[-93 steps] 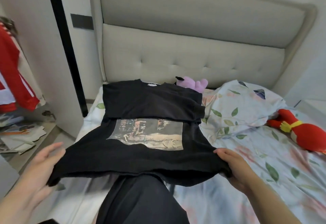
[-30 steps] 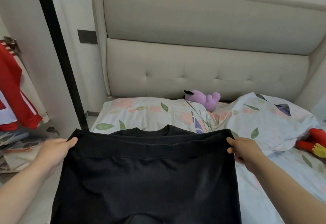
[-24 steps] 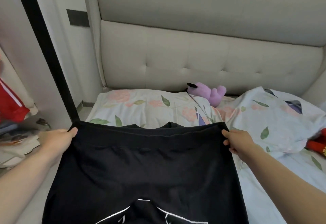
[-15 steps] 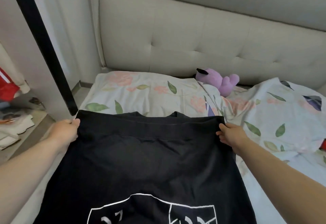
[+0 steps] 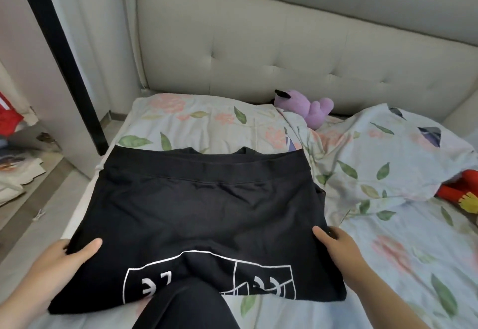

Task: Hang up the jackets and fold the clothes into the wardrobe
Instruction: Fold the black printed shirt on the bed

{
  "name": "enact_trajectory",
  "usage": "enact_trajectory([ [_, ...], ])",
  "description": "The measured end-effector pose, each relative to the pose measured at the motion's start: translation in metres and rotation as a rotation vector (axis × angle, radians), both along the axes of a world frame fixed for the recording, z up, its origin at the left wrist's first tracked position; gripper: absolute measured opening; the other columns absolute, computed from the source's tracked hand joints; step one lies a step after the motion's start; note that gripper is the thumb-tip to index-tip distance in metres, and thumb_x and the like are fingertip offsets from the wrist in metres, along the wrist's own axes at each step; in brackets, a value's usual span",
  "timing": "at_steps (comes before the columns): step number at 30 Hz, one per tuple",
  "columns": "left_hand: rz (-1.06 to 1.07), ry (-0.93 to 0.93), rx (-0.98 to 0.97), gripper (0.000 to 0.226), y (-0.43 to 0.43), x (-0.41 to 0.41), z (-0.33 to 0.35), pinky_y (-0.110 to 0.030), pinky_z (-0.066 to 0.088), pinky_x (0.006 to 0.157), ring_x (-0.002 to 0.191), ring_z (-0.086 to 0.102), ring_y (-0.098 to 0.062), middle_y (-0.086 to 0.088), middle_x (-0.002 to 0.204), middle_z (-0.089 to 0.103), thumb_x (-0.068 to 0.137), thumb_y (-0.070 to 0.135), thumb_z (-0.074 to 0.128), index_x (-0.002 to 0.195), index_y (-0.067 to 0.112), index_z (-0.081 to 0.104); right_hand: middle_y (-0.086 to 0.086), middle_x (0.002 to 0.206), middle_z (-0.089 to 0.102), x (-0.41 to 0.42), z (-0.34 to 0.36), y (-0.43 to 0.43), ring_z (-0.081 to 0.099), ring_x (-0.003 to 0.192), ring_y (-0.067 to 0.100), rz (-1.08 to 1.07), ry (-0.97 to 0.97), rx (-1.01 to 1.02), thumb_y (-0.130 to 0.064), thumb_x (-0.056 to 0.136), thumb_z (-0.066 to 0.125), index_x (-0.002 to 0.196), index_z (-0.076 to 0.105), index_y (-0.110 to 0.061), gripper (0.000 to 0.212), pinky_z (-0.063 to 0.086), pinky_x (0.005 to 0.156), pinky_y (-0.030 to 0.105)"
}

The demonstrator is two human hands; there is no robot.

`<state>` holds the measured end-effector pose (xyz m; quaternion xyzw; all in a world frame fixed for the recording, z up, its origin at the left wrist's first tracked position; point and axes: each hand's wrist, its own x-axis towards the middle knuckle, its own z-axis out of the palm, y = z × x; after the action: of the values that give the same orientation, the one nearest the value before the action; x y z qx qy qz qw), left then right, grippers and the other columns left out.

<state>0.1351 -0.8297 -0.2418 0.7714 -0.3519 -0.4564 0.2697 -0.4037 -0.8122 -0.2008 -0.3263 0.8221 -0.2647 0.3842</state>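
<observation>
Bed (image 5: 388,264), floral sheet; padded headboard (image 5: 258,57) behind. Item: black T-shirt (image 5: 207,212), flat on the sheet, doubled over, hem just short of the collar. Left hand (image 5: 64,261): pinches the near-left edge, thumb on top, fingers under. Right hand (image 5: 338,248): grips the right edge likewise. Hazard: a trouser leg (image 5: 186,305) overlaps the near edge, so lifting there may drag the layers askew.

Bare forearms (image 5: 382,292), black trouser leg (image 5: 186,308)
</observation>
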Motion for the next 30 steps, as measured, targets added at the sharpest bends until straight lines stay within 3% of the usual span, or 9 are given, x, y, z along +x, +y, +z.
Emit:
enact_trajectory([
  [4,-0.042,0.064,0.127,0.03,0.001,-0.011,0.02,-0.053,0.056,0.086,0.082,0.073,-0.037,-0.01,0.084,0.077,0.078,0.03,0.084,0.096,0.013,0.068,0.004,0.103,0.077,-0.005,0.013,-0.006,0.073,0.096,0.025,0.01,-0.281,0.032,-0.046,0.083,0.077,0.113,0.067,-0.011,0.047,0.058,0.087,0.041],
  [9,-0.015,0.037,0.128,0.029,-0.002,-0.016,0.022,-0.055,0.054,0.089,0.086,0.072,-0.038,-0.014,0.093,0.076,0.08,0.013,0.081,0.106,0.008,0.067,0.008,0.099,0.077,0.003,0.01,-0.005,0.073,0.094,0.03,0.037,-0.282,0.092,-0.018,0.09,0.07,0.116,0.066,-0.006,0.029,0.057,0.084,0.041],
  [12,0.039,-0.059,0.084,0.021,-0.008,-0.022,0.025,-0.054,0.052,0.091,0.086,0.067,-0.036,-0.013,0.093,0.072,0.085,0.005,0.076,0.103,0.006,0.066,0.014,0.095,0.076,-0.004,0.009,0.003,0.071,0.092,0.033,0.014,-0.264,0.132,-0.004,0.086,0.062,0.107,0.068,-0.004,0.022,0.055,0.088,0.042],
  [14,0.04,-0.153,0.002,0.024,-0.009,-0.033,0.032,-0.051,0.052,0.088,0.085,0.064,-0.033,-0.013,0.096,0.071,0.082,0.003,0.075,0.103,0.009,0.066,0.016,0.088,0.073,-0.005,0.004,0.007,0.068,0.084,0.034,-0.024,-0.228,0.116,-0.012,0.079,0.06,0.095,0.065,0.002,0.021,0.053,0.079,0.037],
  [16,0.024,-0.433,-0.146,0.031,-0.012,-0.046,0.039,-0.051,0.052,0.085,0.089,0.06,-0.035,-0.014,0.101,0.067,0.076,0.014,0.076,0.104,0.015,0.063,0.014,0.088,0.072,0.0,-0.003,0.007,0.067,0.084,0.032,-0.059,-0.21,0.051,-0.027,0.085,0.059,0.091,0.066,0.002,0.03,0.051,0.076,0.037],
  [18,-0.144,-0.716,-0.283,0.059,-0.019,-0.074,0.043,-0.055,0.044,0.101,0.122,0.049,-0.039,-0.017,0.132,0.055,0.074,0.027,0.077,0.129,0.015,0.056,0.011,0.094,0.073,0.001,-0.012,0.003,0.069,0.09,0.029,-0.079,-0.236,-0.007,-0.042,0.095,0.058,0.095,0.071,-0.004,0.041,0.053,0.075,0.037],
  [20,-0.475,-0.783,-0.386,0.08,-0.029,-0.11,0.047,-0.048,0.024,0.118,0.149,0.019,-0.03,-0.012,0.16,0.028,0.08,0.035,0.076,0.149,0.015,0.04,0.007,0.095,0.075,-0.003,-0.014,-0.003,0.07,0.091,0.026,-0.074,-0.264,-0.004,-0.053,0.092,0.06,0.096,0.073,-0.006,0.048,0.053,0.074,0.034],
  [24,-1.036,-0.802,-0.446,0.084,-0.064,-0.211,0.042,-0.037,-0.002,0.124,0.153,-0.009,-0.017,0.004,0.166,-0.005,0.092,0.059,0.051,0.159,0.029,0.009,0.007,0.097,0.076,-0.019,-0.027,-0.012,0.072,0.093,0.026,-0.049,-0.298,0.067,-0.06,0.087,0.063,0.097,0.075,-0.006,0.056,0.056,0.09,0.041],
  [30,-1.17,-0.94,-0.544,0.093,-0.11,-0.287,0.001,-0.045,-0.008,0.124,0.152,-0.013,-0.019,0.0,0.166,-0.008,0.082,0.077,0.026,0.158,0.03,0.0,0.015,0.092,0.075,-0.025,-0.051,-0.019,0.071,0.088,0.03,-0.024,-0.192,0.066,-0.065,0.087,0.058,0.094,0.072,0.005,0.072,0.057,0.086,0.042],
])
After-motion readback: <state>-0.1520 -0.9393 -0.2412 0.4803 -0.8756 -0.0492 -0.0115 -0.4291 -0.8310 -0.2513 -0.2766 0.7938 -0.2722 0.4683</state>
